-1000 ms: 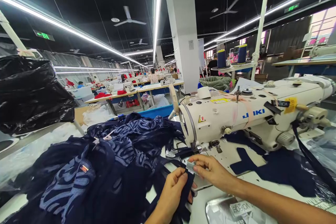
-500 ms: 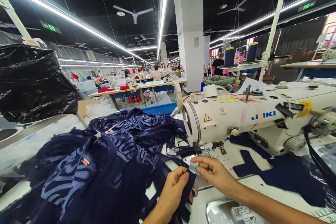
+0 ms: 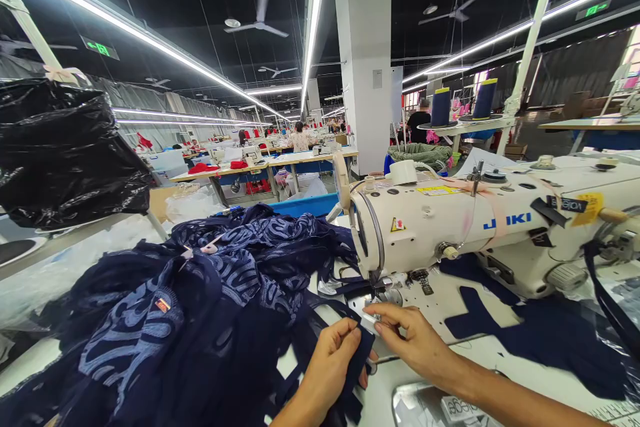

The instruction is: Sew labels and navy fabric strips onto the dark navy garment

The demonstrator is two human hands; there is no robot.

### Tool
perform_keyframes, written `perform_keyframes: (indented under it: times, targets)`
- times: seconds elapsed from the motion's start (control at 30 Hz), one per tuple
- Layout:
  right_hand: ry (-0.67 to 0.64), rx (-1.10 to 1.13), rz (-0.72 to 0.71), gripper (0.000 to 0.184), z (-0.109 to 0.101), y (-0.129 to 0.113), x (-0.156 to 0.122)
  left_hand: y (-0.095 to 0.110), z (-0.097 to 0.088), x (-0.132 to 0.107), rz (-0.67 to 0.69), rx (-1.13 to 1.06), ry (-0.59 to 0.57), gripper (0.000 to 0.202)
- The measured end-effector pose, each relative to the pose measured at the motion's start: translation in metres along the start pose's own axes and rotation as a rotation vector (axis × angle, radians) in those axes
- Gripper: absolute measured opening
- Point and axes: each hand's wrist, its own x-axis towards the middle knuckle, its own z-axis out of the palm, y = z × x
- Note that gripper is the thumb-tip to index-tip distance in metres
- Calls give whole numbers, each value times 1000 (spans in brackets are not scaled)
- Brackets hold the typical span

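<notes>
A dark cloth strip [image 3: 364, 349] is pinched between the thumb and fingers of the left hand [image 3: 325, 360], just in front of the sewing machine [image 3: 435, 223]. A small white label [image 3: 371, 321] is gripped by the thumb and forefinger of the right hand [image 3: 420, 343], at the upper edge of the strip. The label is foreshortened and partly covered by the fingers, so whether it touches the cloth cannot be told for certain.

The strip can be judged light, soft and limp, likely to fold if held only at one end; it is best taken near the edge being worked, with the cloth backed by the fingers. The label looks thin and very light, easily bent or dropped, and is best held by its free end.

One strip and one label are counted in the hands. One machine is seen, with two thread cones [image 3: 484, 101] standing behind it. To the left, one pile of dark garments [image 3: 210, 307] is heaped, its pieces too tangled to be counted. One black bag [image 3: 70, 153] is hung beyond it. Cut cloth [image 3: 545, 337] is laid to the right, and one metal tray [image 3: 397, 403] holds several loose labels [image 3: 457, 407].
</notes>
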Motion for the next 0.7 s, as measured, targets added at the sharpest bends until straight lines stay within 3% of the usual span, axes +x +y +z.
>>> perform_keyframes:
  times: [0.47,0.7]
  targets:
    - [-67,99,-36,29,-1,4,0,-2,0,-1,-74,14,78,42]
    - [-119,130,-21,35,-4,5,1,-3,-3,-1,-67,-15,25,43]
